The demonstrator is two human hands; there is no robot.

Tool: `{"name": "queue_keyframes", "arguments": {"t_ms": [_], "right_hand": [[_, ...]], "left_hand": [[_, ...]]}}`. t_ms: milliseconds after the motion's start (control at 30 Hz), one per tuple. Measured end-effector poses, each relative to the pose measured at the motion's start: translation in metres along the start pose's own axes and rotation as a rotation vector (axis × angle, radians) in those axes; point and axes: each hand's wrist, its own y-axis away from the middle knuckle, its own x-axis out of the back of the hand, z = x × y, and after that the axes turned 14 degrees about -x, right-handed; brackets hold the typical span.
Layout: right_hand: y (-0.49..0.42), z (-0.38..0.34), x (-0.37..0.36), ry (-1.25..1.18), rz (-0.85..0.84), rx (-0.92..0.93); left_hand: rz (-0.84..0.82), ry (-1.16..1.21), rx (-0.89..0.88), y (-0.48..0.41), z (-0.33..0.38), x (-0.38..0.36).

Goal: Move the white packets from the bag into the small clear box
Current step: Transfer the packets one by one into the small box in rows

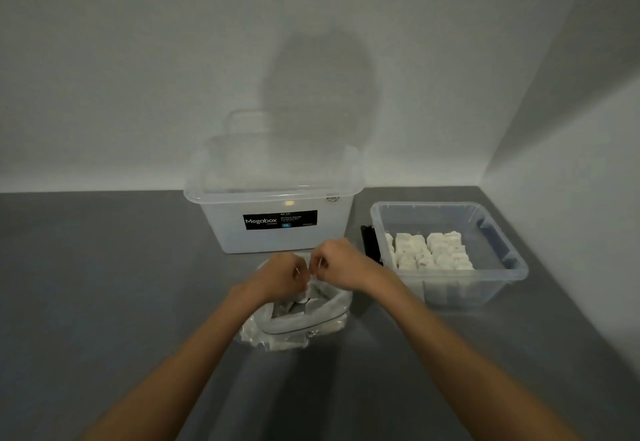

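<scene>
A clear plastic bag [294, 323] lies on the grey table in front of me, with a few white packets [304, 302] showing through its open mouth. My left hand [282, 276] and my right hand [337, 266] are side by side above the bag's far edge, fingers curled, each pinching the bag's rim. To the right stands the small clear box [502, 267], open, with several white packets [429, 250] packed in rows inside it.
A large lidded translucent box labelled Megabox [273, 212] stands behind the bag against the wall. A black object [369, 241] sits between it and the small box. The grey table [104, 285] meets walls at the back and the right.
</scene>
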Motion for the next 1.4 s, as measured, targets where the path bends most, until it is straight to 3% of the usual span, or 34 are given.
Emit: {"name": "queue_keyframes", "arguments": {"t_ms": [133,333,667,833,1133,1400], "right_hand": [[-0.003,0.013,-0.032,0.057,-0.071,-0.086],[-0.002,0.025,-0.044,-0.042,0.004,-0.178],[-0.016,0.027,-0.041,-0.056,0.111,-0.202],[-0.027,0.017,-0.045,0.076,0.116,-0.132],[-0.04,0.012,-0.06,0.494,0.041,0.006],[-0.042,0.016,-0.058,0.505,0.092,0.061]], "left_hand": [[-0.136,0.027,0.052,-0.005,-0.007,-0.027],[-0.19,-0.051,-0.006,-0.01,-0.004,-0.046],[0.146,0.018,-0.069,-0.004,-0.022,-0.022],[0.305,0.052,-0.108,0.006,-0.037,0.006],[0.369,0.1,-0.109,0.021,-0.045,0.022],[0.419,0.187,-0.07,0.025,-0.04,0.023]]}}
